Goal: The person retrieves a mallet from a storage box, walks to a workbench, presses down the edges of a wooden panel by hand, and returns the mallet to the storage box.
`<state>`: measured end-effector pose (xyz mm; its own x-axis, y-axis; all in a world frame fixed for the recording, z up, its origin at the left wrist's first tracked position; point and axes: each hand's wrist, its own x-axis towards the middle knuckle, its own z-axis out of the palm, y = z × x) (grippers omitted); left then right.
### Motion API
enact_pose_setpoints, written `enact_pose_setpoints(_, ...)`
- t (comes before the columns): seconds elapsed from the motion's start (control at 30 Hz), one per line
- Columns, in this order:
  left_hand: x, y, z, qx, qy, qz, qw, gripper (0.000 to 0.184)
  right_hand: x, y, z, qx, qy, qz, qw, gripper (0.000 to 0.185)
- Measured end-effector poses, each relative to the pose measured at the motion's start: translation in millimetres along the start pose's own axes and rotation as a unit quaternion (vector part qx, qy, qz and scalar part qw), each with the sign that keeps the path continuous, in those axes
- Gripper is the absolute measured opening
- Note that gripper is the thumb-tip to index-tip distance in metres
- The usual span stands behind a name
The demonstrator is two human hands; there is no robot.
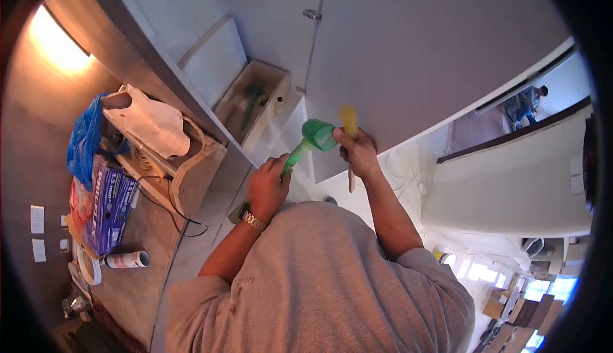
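Note:
My left hand, with a metal watch on the wrist, is wrapped round the slim handle of a green mallet-shaped tool. The tool's rounded, partly see-through head tilts up toward my other hand. My right hand is closed on a slender tool with a yellow end; its thin, light brown end sticks out below my fist. My right thumb is at the edge of the green head, and I cannot tell whether it touches. Both hands are in front of a large grey cabinet panel.
On the left, a wooden shelf piece stands near a blue plastic bag, a purple box and a white tube. Inside the cabinet, an open drawer holds a green item. A person is far off at upper right.

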<state>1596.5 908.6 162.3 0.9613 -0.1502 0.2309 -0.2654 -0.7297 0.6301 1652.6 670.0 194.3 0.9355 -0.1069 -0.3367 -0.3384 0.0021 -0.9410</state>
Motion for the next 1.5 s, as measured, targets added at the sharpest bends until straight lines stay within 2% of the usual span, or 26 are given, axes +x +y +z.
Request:
enact_pose_setpoints(0.1, -5.9, -9.4, 7.6, -0.098, -0.016, -0.04, 0.994, 0.037, 4.2, 0.6, -2.7, 0.022, 0.018, -0.02, 0.999, 0.032)
enact_pose_setpoints(0.2, -13.1, -32.4, 18.9, -0.179, -0.084, -0.11, 0.974, 0.033, 8.7, 4.8, -15.3, -0.016, 0.013, -0.025, 0.999, 0.03)
enact_pose_setpoints(0.3, -15.8, -62.5, 41.4, -0.23, -0.102, -0.118, 0.961, 0.027, 7.2, 1.7, -23.9, -0.051, 0.032, -0.017, 0.998, 0.029)
enact_pose_setpoints(0.4, -5.1, -71.9, 56.5, -0.389, -0.181, -0.309, 0.849, 0.024, 9.0, 6.1, -37.0, -0.074, 0.048, -0.007, 0.996, 0.032)
enact_pose_setpoints(0.5, 19.9, -73.3, 70.4, -0.42, -0.187, -0.335, 0.823, 0.023, 13.2, 0.7, -54.1, -0.083, 0.034, -0.004, 0.996, 0.035)
enact_pose_setpoints(0.6, 39.2, -105.0, 102.4, -0.394, -0.254, -0.36, 0.807, 0.024, 15.8, -2.2, -68.5, -0.131, 0.027, -0.022, 0.991, 0.039)
enact_pose_setpoints(0.8, 70.1, -155.3, 165.7, -0.378, -0.236, -0.456, 0.771, 0.02, 23.6, 2.1, -89.0, -0.163, 0.003, 0.009, 0.987, 0.035)
enact_pose_setpoints(0.97, 98.7, -195.6, 207.2, -0.503, -0.102, -0.516, 0.685, 0.017, 24.5, -12.4, -95.6, -0.184, -0.018, 0.072, 0.98, 0.04)
enact_pose_setpoints(1.0, 110.7, -201.8, 209.7, -0.533, -0.076, -0.521, 0.663, 0.016, 24.6, -6.3, -98.5, -0.163, -0.01, 0.073, 0.984, 0.045)
enact_pose_setpoints(1.1, 160.7, -232.2, 219.7, -0.615, -0.002, -0.578, 0.536, 0.011, 33.8, -11.6, -97.8, -0.197, 0.016, 0.127, 0.972, 0.049)
enact_pose_setpoints(1.2, 192.8, -293.1, 232.0, -0.642, 0.036, -0.458, 0.614, 0.013, 44.3, -18.1, -91.4, -0.219, 0.051, 0.173, 0.959, 0.044)
enact_pose_setpoints(1.27, 224.4, -325.1, 236.7, -0.666, 0.096, -0.528, 0.518, 0.011, 56.1, -30.8, -82.1, -0.273, 0.067, 0.238, 0.93, 0.038)
enact_pose_setpoints(1.3, 239.9, -341.9, 238.9, -0.674, 0.125, -0.558, 0.468, 0.01, 62.5, -27.7, -80.9, -0.255, 0.066, 0.263, 0.928, 0.038)
enact_pose_setpoints(1.33, 250.6, -358.1, 241.8, -0.646, 0.12, -0.564, 0.5, 0.011, 65.8, -21.8, -81.8, -0.239, 0.065, 0.289, 0.925, 0.039)
enact_pose_setpoints(1.37, 257.0, -377.2, 248.2, -0.617, 0.113, -0.571, 0.53, 0.012, 64.9, -7.9, -85.2, -0.152, 0.074, 0.261, 0.95, 0.038)
enact_pose_setpoints(1.4, 259.8, -398.0, 256.2, -0.586, 0.106, -0.578, 0.558, 0.013, 72.1, -7.2, -79.7, -0.155, 0.097, 0.288, 0.94, 0.036)
enact_pose_setpoints(1.47, 256.7, -443.4, 265.8, -0.401, -0.056, -0.575, 0.711, 0.016, 87.0, -1.7, -82.0, -0.195, 0.097, 0.365, 0.905, 0.038)
enact_pose_setpoints(1.5, 255.8, -469.4, 270.3, -0.298, -0.142, -0.55, 0.767, 0.019, 90.9, 4.8, -82.2, -0.231, 0.086, 0.386, 0.889, 0.038)
